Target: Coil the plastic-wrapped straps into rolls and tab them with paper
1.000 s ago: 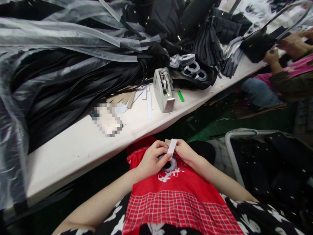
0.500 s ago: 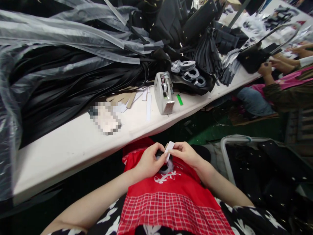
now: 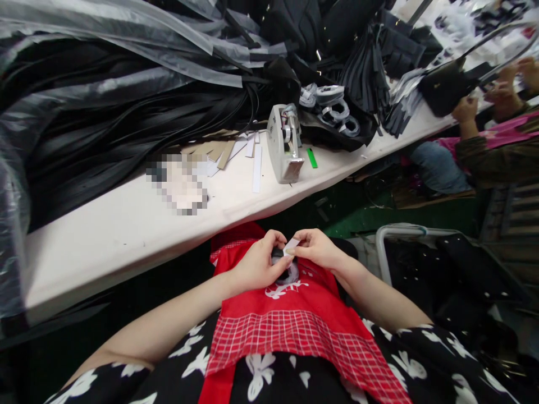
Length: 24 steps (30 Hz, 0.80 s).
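Note:
Above the red apron (image 3: 269, 314), both hands meet at a small white strip (image 3: 290, 246). My left hand (image 3: 263, 261) is closed, its thumb and fingers at the lower left of the strip, beside a coiled grey cord (image 3: 288, 271) that lies against the apron. It cannot be made out whether the left fingers hold the cord too. My right hand (image 3: 318, 248) pinches the strip's upper right part between thumb and fingers.
A tape dispenser (image 3: 283, 147) stands on the white table (image 3: 126, 247), near a green piece (image 3: 311, 157), paper strips (image 3: 256, 171) and black straps (image 3: 126, 129). At right are a white-rimmed bin (image 3: 381, 247) and a person's hands (image 3: 465, 109) with a black bag (image 3: 442, 90).
The view has shifted slightly, so the table and hands appear higher. The white strip shows smaller and more tilted between my fingers. The co-worker's hands have moved a little.

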### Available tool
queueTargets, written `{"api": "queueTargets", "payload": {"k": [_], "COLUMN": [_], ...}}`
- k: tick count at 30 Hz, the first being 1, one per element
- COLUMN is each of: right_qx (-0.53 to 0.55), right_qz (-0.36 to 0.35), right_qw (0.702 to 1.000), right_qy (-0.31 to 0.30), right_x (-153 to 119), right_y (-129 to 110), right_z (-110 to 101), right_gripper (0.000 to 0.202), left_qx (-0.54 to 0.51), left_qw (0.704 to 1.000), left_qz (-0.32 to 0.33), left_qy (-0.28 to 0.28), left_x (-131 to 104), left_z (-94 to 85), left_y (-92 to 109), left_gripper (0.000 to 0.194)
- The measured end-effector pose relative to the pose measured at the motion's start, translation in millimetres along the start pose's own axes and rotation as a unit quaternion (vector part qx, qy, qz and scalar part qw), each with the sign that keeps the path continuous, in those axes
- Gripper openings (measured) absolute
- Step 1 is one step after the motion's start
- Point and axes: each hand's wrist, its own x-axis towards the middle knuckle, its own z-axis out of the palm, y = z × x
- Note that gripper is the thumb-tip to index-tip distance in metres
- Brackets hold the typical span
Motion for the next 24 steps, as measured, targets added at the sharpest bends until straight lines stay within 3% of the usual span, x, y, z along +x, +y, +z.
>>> {"api": "queueTargets", "payload": {"k": [3,5,8,11,14,17,19,22,24], "right_qx": [-0.179,-0.311,-0.423,-0.443,-0.414,-0.353,-0.281,-0.183,-0.148], "right_qz": [-0.151,-0.272,-0.373,-0.404,-0.421,-0.414,-0.362,-0.273,-0.255], "right_qw": [0.972,0.910,0.826,0.798,0.803,0.810,0.841,0.904,0.922], "right_qy": [0.029,0.020,0.023,0.052,0.084,0.216,0.288,0.272,0.251], "right_x": [-7.3,-11.9,-15.2,-11.9,3.1,36.9,67.9,113.5,135.0], "right_y": [-4.8,-8.7,-11.2,-12.5,-22.8,-47.3,-67.1,-90.7,-99.6], "right_z": [2.7,4.0,6.2,5.8,-8.1,-38.0,-58.4,-74.2,-73.2], "right_gripper": [0.013,0.016,0.045,0.054,0.045,0.033,0.031,0.035,0.038], "left_qx": [-0.079,-0.177,-0.292,-0.324,-0.302,-0.307,-0.313,-0.318,-0.317], "left_qw": [0.986,0.962,0.940,0.935,0.946,0.946,0.945,0.944,0.943], "left_qz": [-0.096,-0.148,-0.159,-0.145,-0.116,-0.100,-0.088,-0.077,-0.077], "left_qy": [-0.111,-0.149,-0.077,-0.027,-0.010,0.021,0.033,0.044,0.060], "left_x": [9.2,17.1,29.7,40.9,47.0,46.2,43.5,39.1,37.1], "left_z": [-12.4,-22.0,-32.5,-35.4,-35.3,-36.3,-36.8,-36.4,-36.0], "left_y": [-1.8,-3.9,-6.4,-7.1,-5.1,-0.8,1.7,2.3,0.5], "left_gripper": [0.026,0.032,0.041,0.038,0.044,0.049,0.051,0.055,0.055]}}
